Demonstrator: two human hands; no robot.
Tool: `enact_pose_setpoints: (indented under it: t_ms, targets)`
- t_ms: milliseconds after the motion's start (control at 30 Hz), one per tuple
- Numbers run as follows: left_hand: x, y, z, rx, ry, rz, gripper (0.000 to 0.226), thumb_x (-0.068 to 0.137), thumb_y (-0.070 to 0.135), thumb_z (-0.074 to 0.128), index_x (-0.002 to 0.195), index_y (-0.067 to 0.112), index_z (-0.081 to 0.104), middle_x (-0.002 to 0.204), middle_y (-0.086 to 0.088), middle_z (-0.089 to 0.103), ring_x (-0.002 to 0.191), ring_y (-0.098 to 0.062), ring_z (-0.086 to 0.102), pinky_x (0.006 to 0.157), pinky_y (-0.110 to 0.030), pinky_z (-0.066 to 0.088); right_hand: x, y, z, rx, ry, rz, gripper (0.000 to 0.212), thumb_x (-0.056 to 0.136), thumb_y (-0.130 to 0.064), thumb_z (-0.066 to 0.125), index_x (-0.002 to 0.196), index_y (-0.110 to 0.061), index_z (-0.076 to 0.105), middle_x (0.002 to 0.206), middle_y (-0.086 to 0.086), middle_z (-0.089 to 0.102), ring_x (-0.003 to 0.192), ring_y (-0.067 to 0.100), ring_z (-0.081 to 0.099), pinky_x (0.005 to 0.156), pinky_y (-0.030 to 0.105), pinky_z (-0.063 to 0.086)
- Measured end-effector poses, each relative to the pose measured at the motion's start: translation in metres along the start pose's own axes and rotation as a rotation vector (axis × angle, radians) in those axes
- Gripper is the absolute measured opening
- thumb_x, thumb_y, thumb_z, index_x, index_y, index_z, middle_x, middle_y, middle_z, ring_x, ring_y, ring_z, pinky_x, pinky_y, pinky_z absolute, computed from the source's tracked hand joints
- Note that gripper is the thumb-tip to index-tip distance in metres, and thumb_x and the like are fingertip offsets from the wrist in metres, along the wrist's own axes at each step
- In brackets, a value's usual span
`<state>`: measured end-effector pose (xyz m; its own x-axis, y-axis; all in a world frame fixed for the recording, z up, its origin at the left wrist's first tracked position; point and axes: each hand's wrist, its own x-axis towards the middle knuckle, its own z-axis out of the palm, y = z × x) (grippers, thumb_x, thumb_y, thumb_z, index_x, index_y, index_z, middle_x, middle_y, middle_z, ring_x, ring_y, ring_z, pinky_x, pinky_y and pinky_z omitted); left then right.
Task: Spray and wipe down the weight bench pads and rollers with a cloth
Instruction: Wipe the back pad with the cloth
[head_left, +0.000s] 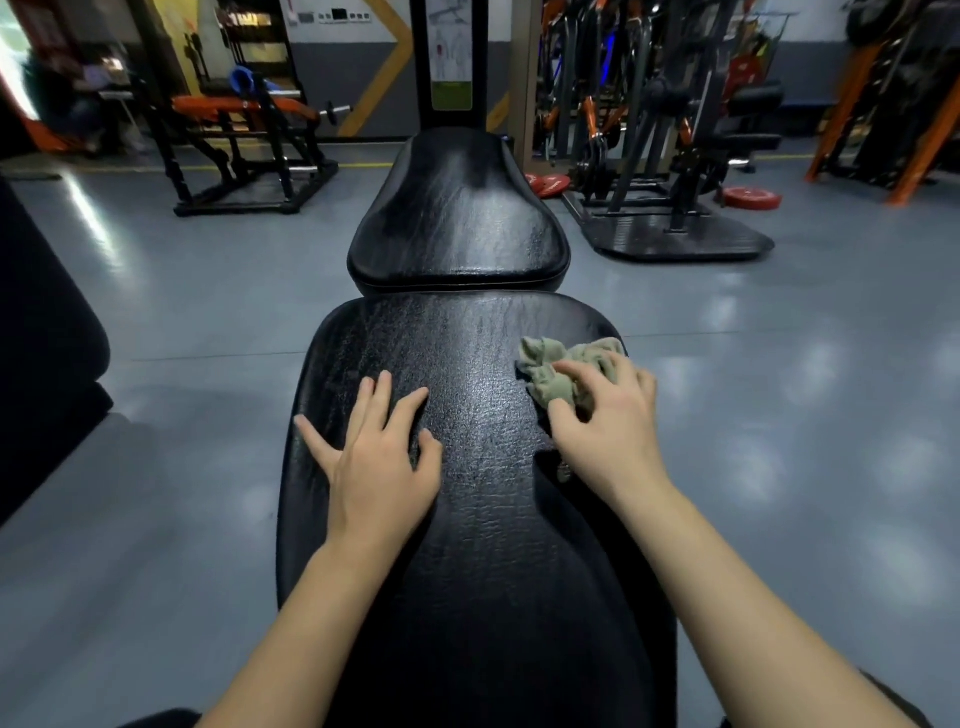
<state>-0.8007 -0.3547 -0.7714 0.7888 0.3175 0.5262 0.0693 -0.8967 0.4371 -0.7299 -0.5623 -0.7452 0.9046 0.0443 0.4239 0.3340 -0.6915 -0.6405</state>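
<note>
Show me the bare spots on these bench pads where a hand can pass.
The far pad is wholly bare. On the near pad, a strip lies free between the left hand and right hand, and the band beyond the left fingers. Crowded: its right edge, under the cloth.

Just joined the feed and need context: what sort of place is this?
A gym, most likely: a black padded weight bench, orange-and-black exercise machines behind it, and red weight plates on the floor.
</note>
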Motion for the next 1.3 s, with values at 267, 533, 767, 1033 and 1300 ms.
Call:
enact_pose_setpoints:
  t_ms: [267, 533, 767, 1033, 1300]
  targets:
    - [0.004, -0.001, 0.003, -0.009, 0.023, 0.018, 0.041, 0.093, 0.021, 0.066, 0.133, 0.029, 0.065, 0.159, -0.006, 0.043, 0.152, -0.018, 0.030, 0.116, -0.071, -0.008, -0.045, 0.007, 0.012, -0.090, -0.017, -0.623, 0.015, 0.087, -0.034, 0.074, 0.084, -0.021, 0.067, 0.128, -0.004, 0.060, 0.114, 0.034, 0.048, 0.093, 0.048, 0.046]
    - [0.004, -0.006, -0.001, -0.067, -0.006, 0.039, 0.041, 0.095, 0.020, 0.063, 0.135, 0.031, 0.064, 0.161, -0.004, 0.040, 0.154, -0.017, 0.025, 0.121, -0.067, 0.002, 0.016, 0.031, -0.002, -0.111, 0.323, -0.114, 0.031, 0.082, -0.028, 0.074, 0.113, -0.030, 0.073, 0.117, 0.004, 0.062, 0.105, 0.033, 0.050, 0.087, 0.039, 0.050]
    - [0.008, -0.021, -0.003, -0.065, 0.036, 0.062, 0.044, 0.095, 0.037, 0.048, 0.136, 0.030, 0.064, 0.161, -0.004, 0.041, 0.155, -0.017, 0.023, 0.123, -0.062, 0.012, -0.004, 0.000, 0.023, -0.126, 0.295, -0.128, 0.027, 0.079, -0.033, 0.070, 0.105, -0.024, 0.069, 0.107, 0.007, 0.055, 0.096, 0.031, 0.052, 0.079, 0.037, 0.050]
    - [0.013, -0.019, 0.009, 0.040, 0.031, 0.050, 0.050, 0.098, 0.047, 0.040, 0.143, 0.033, 0.058, 0.161, -0.003, 0.040, 0.154, -0.022, 0.026, 0.122, -0.065, 0.009, 0.026, 0.032, 0.005, -0.118, 0.287, -0.205, 0.029, 0.077, -0.021, 0.074, 0.105, -0.026, 0.073, 0.107, 0.007, 0.059, 0.096, 0.035, 0.052, 0.083, 0.031, 0.040]
    - [0.011, -0.025, 0.003, 0.073, 0.003, 0.088, 0.052, 0.098, 0.048, 0.039, 0.143, 0.033, 0.058, 0.161, -0.003, 0.040, 0.153, -0.024, 0.027, 0.122, -0.063, 0.012, 0.036, 0.023, 0.009, -0.135, 0.377, -0.020, 0.034, 0.088, -0.026, 0.068, 0.121, -0.018, 0.068, 0.112, 0.017, 0.058, 0.099, 0.039, 0.050, 0.093, 0.042, 0.043]
